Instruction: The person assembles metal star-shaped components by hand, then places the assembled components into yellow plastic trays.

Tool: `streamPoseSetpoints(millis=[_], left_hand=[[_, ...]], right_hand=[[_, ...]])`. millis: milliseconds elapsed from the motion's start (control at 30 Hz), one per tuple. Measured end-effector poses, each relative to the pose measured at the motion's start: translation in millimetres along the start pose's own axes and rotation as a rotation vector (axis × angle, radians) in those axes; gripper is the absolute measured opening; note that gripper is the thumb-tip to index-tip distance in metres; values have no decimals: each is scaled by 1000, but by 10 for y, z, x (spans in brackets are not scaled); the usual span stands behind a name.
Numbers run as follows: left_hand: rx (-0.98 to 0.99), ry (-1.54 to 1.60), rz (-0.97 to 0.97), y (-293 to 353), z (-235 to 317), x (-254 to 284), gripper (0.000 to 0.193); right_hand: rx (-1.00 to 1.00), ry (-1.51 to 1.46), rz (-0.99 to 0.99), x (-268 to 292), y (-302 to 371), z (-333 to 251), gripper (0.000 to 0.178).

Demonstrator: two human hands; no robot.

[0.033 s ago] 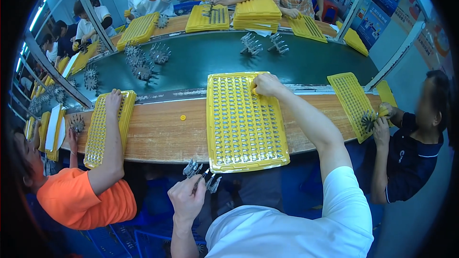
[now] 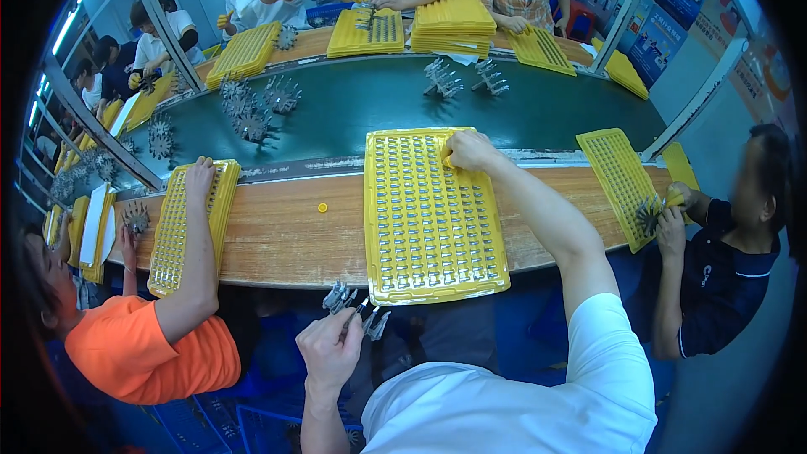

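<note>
A yellow tray (image 2: pixel 435 292) with rows of small shiny metal parts lies in front of me and juts past the table's near edge. My right hand (image 2: pixel 469 151) is closed in a pinch at its far right corner, with yellow covers on the fingertips; whatever sits between them is hidden. Low and to the left of the tray, my left hand (image 2: pixel 329 346) is wrapped round the dark stem of a grey pronged rack (image 2: pixel 377 324). The rack's prongs show on both sides of the stem, beside the tray's near left corner.
A green conveyor belt (image 2: pixel 353 101) beyond the wooden table (image 2: pixel 286 240) carries several pronged racks (image 2: pixel 249 113). A small yellow ring (image 2: pixel 323 208) lies left of my tray. Co-workers handle another tray (image 2: pixel 187 219) at left and one (image 2: pixel 618 176) at right. Metal posts (image 2: pixel 702 92) frame the belt.
</note>
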State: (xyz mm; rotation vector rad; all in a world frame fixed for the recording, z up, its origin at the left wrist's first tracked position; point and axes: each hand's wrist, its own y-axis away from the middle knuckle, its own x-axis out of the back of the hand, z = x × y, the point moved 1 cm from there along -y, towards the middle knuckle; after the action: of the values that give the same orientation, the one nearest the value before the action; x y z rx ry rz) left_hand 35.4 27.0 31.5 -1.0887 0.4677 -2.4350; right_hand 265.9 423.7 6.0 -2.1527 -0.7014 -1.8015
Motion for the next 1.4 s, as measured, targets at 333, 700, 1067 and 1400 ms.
streamPoseSetpoints(millis=[333, 700, 1067, 1400], left_hand=[[-39, -74, -32, -53, 109, 189, 13], [-156, -98, 24, -173, 188, 73, 15], [81, 118, 78, 19, 80, 160, 21], [-160, -112, 9, -178, 195, 96, 12]], right_hand=[[-10, -317, 185, 28, 165, -210, 33], [842, -841, -177, 88, 1489, -2032, 25], [990, -893, -92, -71, 1663, -2107, 17], [1033, -258, 90, 134, 1763, -1995, 11]])
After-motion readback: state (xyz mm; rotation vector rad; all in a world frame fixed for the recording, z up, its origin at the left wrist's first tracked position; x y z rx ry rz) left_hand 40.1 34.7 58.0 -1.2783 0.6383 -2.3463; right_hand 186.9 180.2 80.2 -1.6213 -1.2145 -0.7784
